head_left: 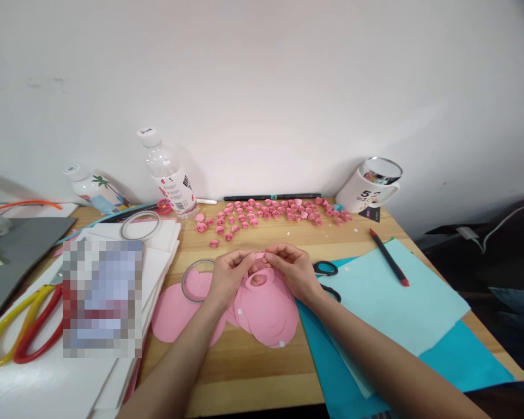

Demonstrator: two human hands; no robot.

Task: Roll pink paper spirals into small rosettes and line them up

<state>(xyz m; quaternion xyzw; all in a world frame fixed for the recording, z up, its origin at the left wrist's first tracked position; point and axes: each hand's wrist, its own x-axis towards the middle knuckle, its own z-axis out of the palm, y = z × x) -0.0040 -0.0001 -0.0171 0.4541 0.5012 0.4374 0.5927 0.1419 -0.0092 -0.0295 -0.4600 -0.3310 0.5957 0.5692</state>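
Between the fingertips of my left hand [231, 273] and my right hand [293, 269] is a pink paper strip [260, 256], pinched from both sides. A curl of the pink paper hangs just below the fingers. Beneath both hands lie overlapping pink paper circles [268, 326], some bearing small white bits. A roll of clear tape [184, 285] rests on the circles beside my left wrist. By my right wrist, the black handles of a pair of scissors [327, 267] show; the blades are hidden. Many small rolled pink paper roses [244, 218] are spread behind my hands.
Blue paper [475, 355] and light blue sheets [406, 308] lie right, under a black-and-red pen [388, 256]. A white mug [360, 189] and a water bottle [170, 180] stand by the wall. Left are white papers [157, 262] and red-yellow scissors [37, 326].
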